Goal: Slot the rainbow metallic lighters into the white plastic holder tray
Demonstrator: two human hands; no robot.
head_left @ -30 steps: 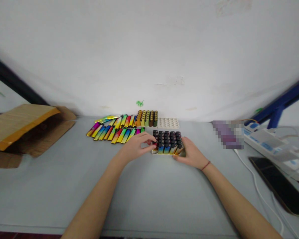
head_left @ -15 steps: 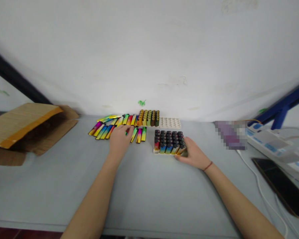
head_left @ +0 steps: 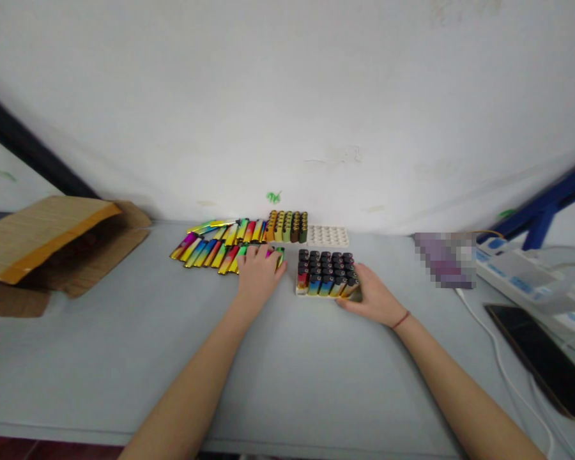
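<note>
Shiny multicoloured lighters (head_left: 204,253) lie in rough rows at the back of the table. My left hand (head_left: 259,271) rests over the right end of the front row, fingers and thumb apart; it partly hides several lighters. A white tray (head_left: 311,295) holds upright lighters with black tops (head_left: 324,265) and coloured bodies. Around the right side of this tray my right hand (head_left: 372,295) is closed, its thumb at the near corner and the other fingers partly hidden behind it.
Behind stand a block of gold-topped lighters (head_left: 287,227) and a bare white holder (head_left: 328,236) beside the wall. An opened cardboard box (head_left: 62,243) lies at the left. At the right are a power strip (head_left: 517,275), a dark phone (head_left: 541,358), a blurred-out item and a white cable (head_left: 491,338).
My left hand has moved right along the front row, uncovering lighters in its middle and covering those at its right end. My right hand and the tray have stayed in place.
</note>
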